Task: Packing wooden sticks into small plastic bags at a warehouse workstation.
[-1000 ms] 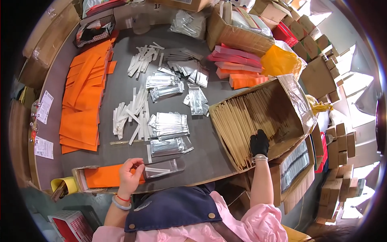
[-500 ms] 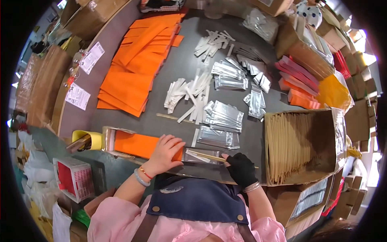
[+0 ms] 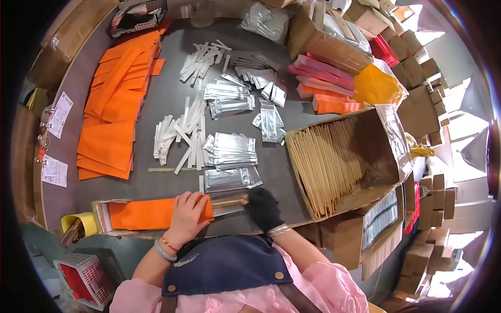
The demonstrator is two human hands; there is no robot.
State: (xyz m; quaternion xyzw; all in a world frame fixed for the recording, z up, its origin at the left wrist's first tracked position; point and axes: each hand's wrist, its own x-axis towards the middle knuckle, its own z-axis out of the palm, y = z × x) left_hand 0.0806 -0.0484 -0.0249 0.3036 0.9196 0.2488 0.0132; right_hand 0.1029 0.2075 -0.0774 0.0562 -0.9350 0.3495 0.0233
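Note:
My left hand [image 3: 186, 218] lies on a stack of orange flat pieces [image 3: 141, 215] in a shallow tray at the table's front edge, its fingers stretched out near their right end. In a black fingerless glove, my right hand [image 3: 262, 208] pinches thin wooden sticks [image 3: 231, 202], slightly blurred. The sticks point left towards the orange pieces; I cannot tell whether their tips go into or under them. Beneath the sticks is a clear flat packet [image 3: 224, 209]. Just beyond are silvery flat packets [image 3: 229, 178] in piles and white narrow strips [image 3: 190, 141].
A cardboard box [image 3: 383, 135] packed with wooden sticks stands to the right. More orange pieces [image 3: 112, 115] are spread at the left, by the side panel. Pink and orange pieces [image 3: 323, 81] lie at the far right. A yellow holder [image 3: 86, 223] is at the front left corner.
The view has turned to the right. My right hand has moved left with the wooden sticks, nearer the orange pieces, and less of the sticks shows. My left hand stays on the orange stack.

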